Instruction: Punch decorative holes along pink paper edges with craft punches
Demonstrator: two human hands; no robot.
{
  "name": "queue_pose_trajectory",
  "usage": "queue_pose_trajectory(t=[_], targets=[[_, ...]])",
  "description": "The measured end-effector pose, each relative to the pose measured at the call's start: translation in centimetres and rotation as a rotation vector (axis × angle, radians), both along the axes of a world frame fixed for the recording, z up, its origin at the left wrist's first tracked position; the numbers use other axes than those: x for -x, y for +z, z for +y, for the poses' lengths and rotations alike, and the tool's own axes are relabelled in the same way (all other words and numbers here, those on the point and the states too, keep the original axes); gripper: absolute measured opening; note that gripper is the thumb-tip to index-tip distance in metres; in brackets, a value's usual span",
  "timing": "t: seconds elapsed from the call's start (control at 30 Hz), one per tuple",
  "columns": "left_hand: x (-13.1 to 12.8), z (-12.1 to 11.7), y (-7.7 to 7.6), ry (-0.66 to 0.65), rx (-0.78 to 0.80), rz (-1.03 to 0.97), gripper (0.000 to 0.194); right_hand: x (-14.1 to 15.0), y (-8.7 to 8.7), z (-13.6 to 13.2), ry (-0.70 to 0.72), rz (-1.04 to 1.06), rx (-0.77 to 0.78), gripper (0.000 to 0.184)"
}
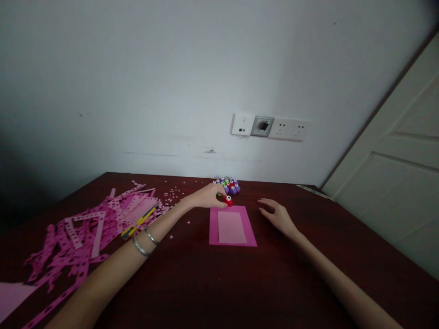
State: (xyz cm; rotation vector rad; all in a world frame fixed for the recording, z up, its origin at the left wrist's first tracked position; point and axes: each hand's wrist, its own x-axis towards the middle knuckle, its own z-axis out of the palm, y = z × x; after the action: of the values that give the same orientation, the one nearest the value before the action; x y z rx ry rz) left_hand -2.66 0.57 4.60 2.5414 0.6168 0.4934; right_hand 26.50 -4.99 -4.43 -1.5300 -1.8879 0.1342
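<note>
On the dark red table [219,278], the left hand [206,196] pinched a red craft punch [228,200] beside other punches [228,184]; the right hand [277,216] lay loosely curled. A slip could scatter them.

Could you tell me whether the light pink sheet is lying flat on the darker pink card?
Flat: the light pink sheet lies spread on the darker pink card, whose border shows around it.
</note>
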Motion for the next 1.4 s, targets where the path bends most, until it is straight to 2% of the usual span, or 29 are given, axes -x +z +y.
queue_pose_trajectory(t=[0.1, 0.2, 0.33, 0.5, 0.77, 0.9, 1.0, 1.1, 1.23, 1.4], targets=[[-0.5, -0.5, 0.2, -0.044, -0.044, -0.02, 0.019, 1.8, 3.1, -0.7, 0.191, 0.175, 0.054, 0.027], [-0.7, -0.9, 0.3, -0.083, -0.047, -0.031, 0.02, 4.4, 5.7, -1.4, 0.296, 0.204, 0.122, 0.026], [-0.9, -1.2, 0.1, -0.111, -0.047, -0.031, 0.019, 6.8, 7.1, -2.0, 0.382, 0.178, 0.172, 0.027], [-1.3, -1.6, -0.2, -0.121, -0.051, -0.021, 0.018, 7.5, 7.1, -2.2, 0.429, 0.146, 0.203, 0.022], [-2.0, -1.5, -1.0, -0.091, -0.029, -0.022, 0.025, 6.5, 7.2, -1.8, 0.457, 0.148, 0.28, 0.02], [-1.9, -1.1, -1.5, 0.009, 0.007, 0.026, 0.036, 4.7, 6.7, -1.0, 0.439, 0.19, 0.381, 0.021], [-1.6, -0.5, -2.3, 0.143, -0.004, 0.17, 0.029, 3.0, 5.7, -0.2, 0.375, 0.244, 0.493, 0.024], [-1.4, -0.1, -3.3, 0.24, -0.04, 0.336, 0.023, 1.7, 4.8, 0.3, 0.342, 0.261, 0.542, 0.024], [-1.4, 0.0, -4.3, 0.257, -0.028, 0.438, 0.029, 1.3, 4.3, 0.5, 0.375, 0.279, 0.552, 0.024], [-1.6, 0.2, -5.0, 0.307, -0.018, 0.419, 0.032, 1.6, 4.5, 0.5, 0.39, 0.261, 0.566, 0.024]])
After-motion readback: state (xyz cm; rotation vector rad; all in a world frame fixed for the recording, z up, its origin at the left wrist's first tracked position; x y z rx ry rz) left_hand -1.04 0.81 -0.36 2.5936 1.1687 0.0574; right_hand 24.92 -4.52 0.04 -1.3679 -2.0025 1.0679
